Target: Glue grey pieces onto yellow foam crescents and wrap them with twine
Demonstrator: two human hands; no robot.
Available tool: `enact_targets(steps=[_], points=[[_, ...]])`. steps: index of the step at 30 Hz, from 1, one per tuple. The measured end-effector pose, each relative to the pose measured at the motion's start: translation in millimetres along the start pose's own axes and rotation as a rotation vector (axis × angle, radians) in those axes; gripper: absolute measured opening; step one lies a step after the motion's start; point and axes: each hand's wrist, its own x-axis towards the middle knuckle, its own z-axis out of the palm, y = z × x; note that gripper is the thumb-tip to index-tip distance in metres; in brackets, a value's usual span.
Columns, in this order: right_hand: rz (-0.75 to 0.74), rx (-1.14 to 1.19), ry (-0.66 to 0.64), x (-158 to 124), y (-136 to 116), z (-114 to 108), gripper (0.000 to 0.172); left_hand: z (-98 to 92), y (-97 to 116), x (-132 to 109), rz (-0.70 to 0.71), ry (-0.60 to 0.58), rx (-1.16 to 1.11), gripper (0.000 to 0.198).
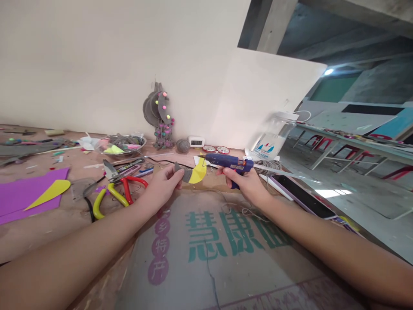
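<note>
My left hand (pixel 166 183) pinches one end of a crescent-shaped piece (pixel 197 173), grey near my fingers and bright yellow on the rest. In my right hand (pixel 243 178) is a blue hot glue gun (pixel 227 162), fingers wrapped round its handle. Its nozzle points left, over the upper tip of the crescent; whether the two touch I cannot tell. A clear glue stick (pixel 284 171) sticks out of the gun's back end. Below both hands lies a printed plastic-covered board (pixel 180 271), with thin string (pixel 247 212) on it.
Pliers with red and yellow handles (pixel 111 198) and purple sheets (pixel 19 196) lie left. Behind stand a bowl of scraps (pixel 121 145), a grey yarn ball (pixel 183 146), a small digital clock (pixel 196 141) and a clear plastic jug (pixel 269 137). A phone (pixel 303 196) lies right.
</note>
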Motion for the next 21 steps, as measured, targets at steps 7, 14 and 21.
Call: enact_targets(steps=[7,14,21], points=[[-0.089,-0.129,-0.127,-11,-8,8,0.024,-0.1,-2,2,0.006,0.031,-0.066,0.03],[0.048,-0.149,-0.18,-13,-8,11,0.025,0.0,-3,2,0.009,0.056,-0.119,0.028],[0.136,-0.118,-0.138,-12,-9,14,0.035,0.8,-2,2,-0.024,0.054,-0.143,0.028]])
